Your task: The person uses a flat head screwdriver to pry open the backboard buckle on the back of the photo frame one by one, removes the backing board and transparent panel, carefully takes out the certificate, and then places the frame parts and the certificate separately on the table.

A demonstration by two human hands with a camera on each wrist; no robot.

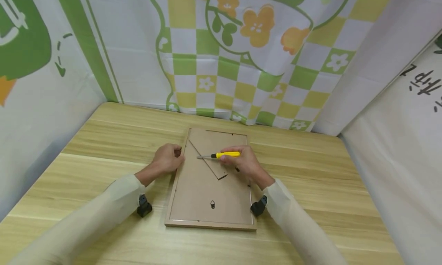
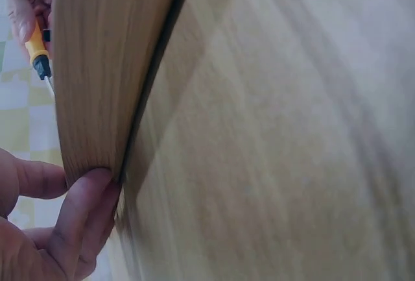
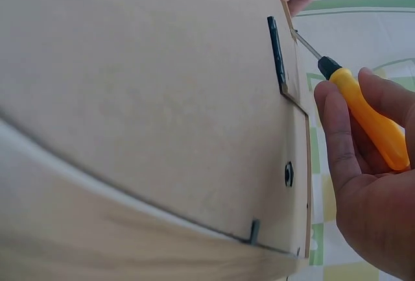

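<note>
A picture frame [image 1: 193,199] lies face down, its brown backboard up. My left hand [image 1: 167,157] holds the frame's left side, with thumb and fingertips at the wooden edge [image 2: 97,99] in the left wrist view. Over the upper half, my right hand [image 1: 246,162] grips a yellow screwdriver [image 1: 228,155] with a black collar. Its metal shaft points left, crossing the slanted support leg [image 1: 217,169] in the head view. The screwdriver handle [image 3: 369,119] sits between thumb and fingers in the right wrist view. A small hanging hook [image 1: 212,204] is fixed low on the backboard.
The frame rests on a light wood-grain table [image 1: 310,203]. A patterned curtain [image 1: 221,65] hangs along the back edge, and white fabric walls stand at both sides. Dark small tabs [image 3: 254,231] stick up along the backboard's border. Each wrist carries a black camera [image 1: 144,206].
</note>
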